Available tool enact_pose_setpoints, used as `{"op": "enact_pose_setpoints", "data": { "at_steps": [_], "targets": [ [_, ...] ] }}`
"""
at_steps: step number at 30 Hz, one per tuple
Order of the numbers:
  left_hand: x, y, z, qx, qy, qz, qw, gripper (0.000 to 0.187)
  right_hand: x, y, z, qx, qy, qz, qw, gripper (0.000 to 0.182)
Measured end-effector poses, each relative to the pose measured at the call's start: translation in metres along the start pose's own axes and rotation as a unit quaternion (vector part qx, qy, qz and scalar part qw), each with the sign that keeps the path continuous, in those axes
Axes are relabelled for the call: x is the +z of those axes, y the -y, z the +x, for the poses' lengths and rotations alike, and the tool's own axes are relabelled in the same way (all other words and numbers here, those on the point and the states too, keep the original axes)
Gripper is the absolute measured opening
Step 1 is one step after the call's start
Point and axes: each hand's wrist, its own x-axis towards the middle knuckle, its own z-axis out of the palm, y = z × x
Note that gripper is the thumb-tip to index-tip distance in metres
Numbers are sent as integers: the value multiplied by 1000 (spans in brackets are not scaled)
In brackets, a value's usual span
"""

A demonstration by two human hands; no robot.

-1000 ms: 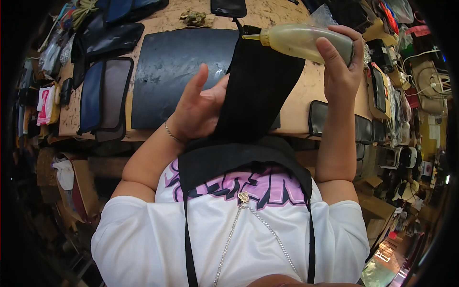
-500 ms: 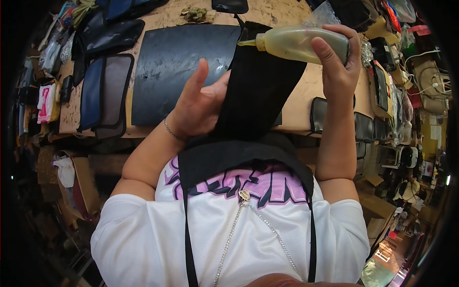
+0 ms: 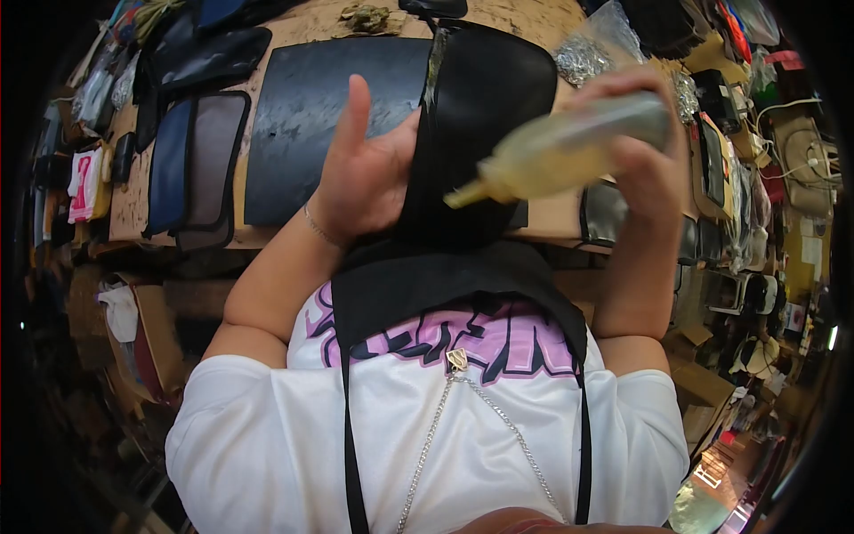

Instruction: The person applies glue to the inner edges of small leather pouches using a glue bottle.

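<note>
My left hand (image 3: 369, 173) is at the left edge of a black leather-like piece (image 3: 485, 107). Its thumb stands up, away from the piece, while its fingers reach behind it and are hidden; the hand supports the piece. A shiny, wet-looking strip runs along the piece's upper left edge. My right hand (image 3: 645, 147), blurred by motion, is wrapped round a translucent squeeze bottle (image 3: 569, 147) of yellowish liquid. The bottle tilts down to the left, its yellow nozzle over the lower part of the piece.
A large dark sheet (image 3: 329, 133) lies on the worktable (image 3: 556, 214), behind my left hand. Blue and grey-brown panels (image 3: 213, 160) lie at the left. Black pieces (image 3: 605, 214) are near the right front edge, and a clear plastic bag (image 3: 614, 36) is at the back right.
The bottle and my right hand have moved down and tilted, taking the nozzle from the piece's upper left edge to its lower part. The black piece has shifted and turned, showing more of its smooth face.
</note>
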Motion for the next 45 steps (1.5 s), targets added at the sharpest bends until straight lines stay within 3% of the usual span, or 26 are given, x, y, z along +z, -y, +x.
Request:
{"op": "enact_pose_setpoints", "data": {
  "at_steps": [2,3,4,5,6,7,8,9,10,11,12,13,24,45],
  "targets": [
    [-7,-7,3,6,-3,-31,999,106,-24,9,3,-22,105,212,971,72],
    [-11,-11,6,12,-4,-28,1000,106,-40,14,6,-20,122,256,959,74],
    [-14,-15,9,16,-4,-24,1000,106,-53,24,7,-18,53,188,981,76],
    [-15,-17,11,20,-4,-20,1000,107,-63,36,7,8,-63,11,998,77],
    [-15,-17,13,17,3,-19,1000,107,-61,40,8,18,-129,-214,968,79],
    [-15,-17,15,14,10,-18,1000,108,-58,42,12,6,-161,-496,853,73],
    [-15,-17,16,11,16,-19,1000,108,-48,38,10,-8,-205,-567,798,56],
    [-15,-16,17,1,15,-14,1000,109,-39,35,6,-9,-181,-394,901,53],
    [-14,-13,18,-9,13,-9,1000,110,-31,30,2,-8,-151,-203,967,50],
    [-13,-11,19,-20,11,-3,1000,111,-23,25,-1,-7,-117,-4,993,47],
    [-13,-8,21,-32,23,-13,999,111,-14,18,-3,6,-123,8,992,49],
    [-13,-5,22,-45,36,-23,998,111,-13,8,-4,23,-158,-128,979,49],
    [1,3,20,-78,50,-12,996,114,-6,-29,9,8,-191,-23,981,36],
    [9,4,19,-58,22,-13,998,114,10,-29,-20,79,-150,-22,985,40]
  ]
}}
